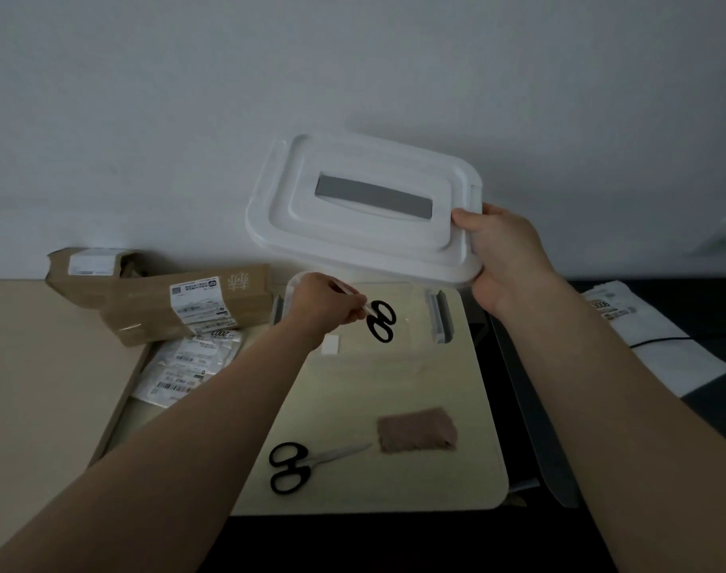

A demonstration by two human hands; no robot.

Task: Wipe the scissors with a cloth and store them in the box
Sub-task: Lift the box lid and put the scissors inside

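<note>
While the right hand (506, 258) grips the lid (365, 213) by its near corner and holds it tilted above the box (440, 320), the left hand (324, 308) pinches one pair of scissors (381, 321) by the blades. The handles point away from the wrist, over the open box and just below the lid; whether they are already inside it I cannot tell. A second pair (297, 465) lies much nearer the body than either hand, its tips just beside the cloth (417, 434). Parcels (179, 299) sit to the outside of the left hand. As I judge it, bare fingers on the blades could get nicked if the pinch shifts at release. A careless drop could send the pair against the box wall. The lid, held at one corner only, may sag onto the left hand before it clears.
</note>
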